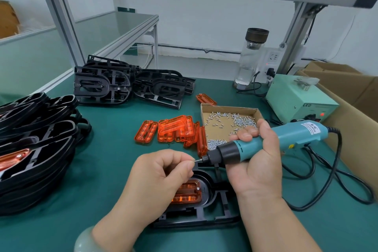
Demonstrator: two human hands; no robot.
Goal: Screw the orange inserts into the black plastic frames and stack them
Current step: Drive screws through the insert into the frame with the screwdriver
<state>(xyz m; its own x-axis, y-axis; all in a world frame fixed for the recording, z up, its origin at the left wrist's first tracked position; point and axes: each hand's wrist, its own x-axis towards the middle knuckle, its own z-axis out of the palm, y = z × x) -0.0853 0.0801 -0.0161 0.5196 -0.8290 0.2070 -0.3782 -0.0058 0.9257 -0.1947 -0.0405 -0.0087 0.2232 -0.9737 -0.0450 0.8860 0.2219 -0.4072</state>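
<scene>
- At the near centre of the green bench mat [114,170], one black plastic frame [204,210] lies flat beneath both hands.
- An orange insert [189,192] sits in the oval recess of this frame; one seated screw head [198,188] is visible at its right edge.
- The left hand [163,172] is curled, with thumb and forefinger pinching a small screw [196,161] against the bit tip.
- The right hand [255,161] grips the teal electric screwdriver [266,143] around its barrel, with the bit pointing left toward the left hand, above the frame.
- The screwdriver cable [335,170] loops across the mat on the right.
- Loose orange inserts [176,131] lie in a pile beyond the hands, touching the left side of a cardboard tray of screws [231,122].
- A single orange insert [206,99] lies just behind the tray.
- A stack of assembled frames [36,149] stands at the left edge; an orange insert shows in one of them.
- A pile of bare black frames [131,84] lies at the rear of the mat.
- A pale green power supply unit [296,98] stands at the right rear, with a glass bottle [251,57] just to its left.
- A pale green bangle [86,239] is on the left wrist.
</scene>
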